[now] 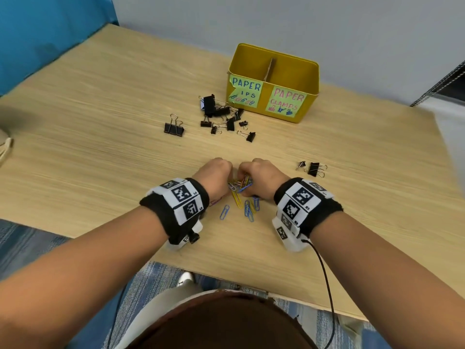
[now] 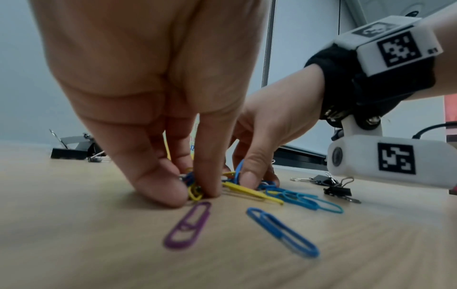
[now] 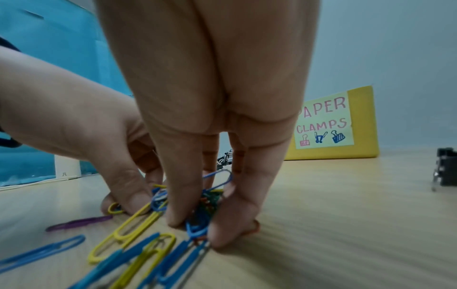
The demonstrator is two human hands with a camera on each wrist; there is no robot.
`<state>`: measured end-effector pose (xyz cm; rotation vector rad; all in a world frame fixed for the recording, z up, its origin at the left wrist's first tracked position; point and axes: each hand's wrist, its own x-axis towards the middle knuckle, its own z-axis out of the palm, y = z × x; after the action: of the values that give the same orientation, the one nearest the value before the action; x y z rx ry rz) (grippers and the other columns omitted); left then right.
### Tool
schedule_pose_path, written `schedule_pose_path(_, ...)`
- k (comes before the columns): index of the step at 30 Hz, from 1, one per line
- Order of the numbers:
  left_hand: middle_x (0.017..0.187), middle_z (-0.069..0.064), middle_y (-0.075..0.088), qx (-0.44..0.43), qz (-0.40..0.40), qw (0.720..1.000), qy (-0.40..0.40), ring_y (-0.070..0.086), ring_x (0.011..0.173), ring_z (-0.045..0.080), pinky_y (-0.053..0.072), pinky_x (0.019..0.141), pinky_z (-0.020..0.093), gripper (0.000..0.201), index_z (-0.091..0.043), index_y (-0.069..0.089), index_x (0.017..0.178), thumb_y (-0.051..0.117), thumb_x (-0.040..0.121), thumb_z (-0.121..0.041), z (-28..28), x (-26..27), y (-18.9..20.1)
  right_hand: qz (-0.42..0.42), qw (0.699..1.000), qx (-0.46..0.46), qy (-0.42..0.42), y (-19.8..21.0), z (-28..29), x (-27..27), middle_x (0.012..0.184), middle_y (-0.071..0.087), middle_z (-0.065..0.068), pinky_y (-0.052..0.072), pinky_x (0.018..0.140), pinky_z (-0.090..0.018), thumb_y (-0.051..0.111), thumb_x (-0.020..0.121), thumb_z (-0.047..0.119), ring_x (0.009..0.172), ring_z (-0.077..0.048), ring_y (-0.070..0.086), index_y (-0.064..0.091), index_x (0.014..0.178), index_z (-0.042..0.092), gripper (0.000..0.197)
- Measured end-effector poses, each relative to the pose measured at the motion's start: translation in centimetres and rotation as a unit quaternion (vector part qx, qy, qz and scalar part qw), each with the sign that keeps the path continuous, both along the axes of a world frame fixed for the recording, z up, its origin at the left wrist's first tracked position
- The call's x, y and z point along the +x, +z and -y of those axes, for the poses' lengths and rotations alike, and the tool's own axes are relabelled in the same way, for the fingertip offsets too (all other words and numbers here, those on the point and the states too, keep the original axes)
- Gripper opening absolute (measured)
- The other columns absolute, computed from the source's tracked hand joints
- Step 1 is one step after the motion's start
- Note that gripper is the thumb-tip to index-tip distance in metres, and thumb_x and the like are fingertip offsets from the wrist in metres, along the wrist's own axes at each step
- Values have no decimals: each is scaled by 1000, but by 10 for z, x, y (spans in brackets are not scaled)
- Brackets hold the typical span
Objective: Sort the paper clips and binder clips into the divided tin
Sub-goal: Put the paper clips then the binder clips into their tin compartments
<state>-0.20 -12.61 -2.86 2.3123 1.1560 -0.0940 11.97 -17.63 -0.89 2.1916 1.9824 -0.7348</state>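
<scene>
A heap of coloured paper clips (image 1: 239, 185) lies near the table's front edge, between my two hands. My left hand (image 2: 193, 193) pinches yellow and blue clips at the heap's left side. From the right, my right hand (image 3: 195, 230) grips a bunch of blue, green and orange clips, fingertips on the table. Loose purple (image 2: 188, 224), blue (image 2: 281, 230) and yellow (image 3: 128, 230) clips lie nearer to me. Black binder clips (image 1: 221, 117) are scattered in front of the yellow tin (image 1: 302, 61). A cardboard divider (image 1: 269, 69) splits the tin, labelled for paper clips on the left and paper clamps on the right.
One binder clip (image 1: 173, 128) stands apart at the left, and two more (image 1: 313, 168) lie right of my right hand. A blue partition (image 1: 37, 34) borders the table on the left, a grey wall behind. A white cord (image 1: 6, 149) lies at the left edge.
</scene>
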Motion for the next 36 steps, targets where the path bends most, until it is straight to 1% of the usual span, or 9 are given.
schedule_pose_path(6,108,18,62,24,-30,999,-31,59,100,32,48,82,36,20,-2,60,101,52,83,1,-1,5,-4,-15,1000,24,12,4,2,3,107,64,-10,44,78,-26,58,83,5,100,-26,59,64,110,11,29)
schedule_pose_path(11,117,17,59,-18,-56,998,-29,56,108,29,46,87,33,24,-1,58,110,51,87,-3,-9,7,3,-202,970,-35,-128,-1,-5,22,72,52,0,53,44,-17,66,79,-3,44,-10,57,66,84,17,21)
schedule_pose_path(15,98,15,61,-112,-41,993,25,59,80,25,51,69,32,25,2,59,109,59,86,-7,-24,6,11,-324,924,-51,-199,1,-14,40,75,56,-10,55,46,-16,63,81,-9,51,-13,59,61,72,17,27)
schedule_pose_path(20,72,10,58,-192,48,977,74,57,58,19,55,73,39,3,-3,61,85,62,83,-2,-53,11,26,-420,876,7,-236,21,-33,57,55,63,-3,55,44,-14,56,82,-16,38,-3,61,60,73,9,27)
schedule_pose_path(23,69,11,53,-211,121,966,89,54,51,19,55,74,41,17,-7,54,71,60,84,2,-80,20,47,-471,848,52,-239,49,-55,66,45,65,3,57,46,-16,55,82,-17,39,-4,63,59,73,7,27)
schedule_pose_path(29,77,9,59,-174,214,953,124,58,40,9,56,68,32,19,-1,55,101,62,83,1,-154,59,93,-505,787,209,-286,103,-132,84,62,59,-1,55,44,-16,57,83,-13,42,-5,60,56,70,11,27)
schedule_pose_path(31,77,11,60,-153,220,952,144,57,34,6,58,63,33,19,0,57,100,64,82,1,-173,74,102,-461,794,237,-318,104,-163,87,70,55,-3,56,44,-18,58,82,-13,51,-10,59,54,68,13,29)
schedule_pose_path(33,71,10,61,-103,203,961,157,54,29,3,57,59,30,12,-6,56,77,67,80,-2,-186,87,106,-399,826,222,-330,98,-187,87,72,56,-5,55,47,-22,60,81,-11,58,-15,58,53,65,15,31)
schedule_pose_path(36,73,11,65,-58,165,973,152,62,48,14,57,62,32,13,-7,62,75,74,76,-12,-192,98,109,-319,885,136,-311,91,-206,85,90,61,-13,58,66,-36,57,86,-4,73,-27,64,56,70,13,24)
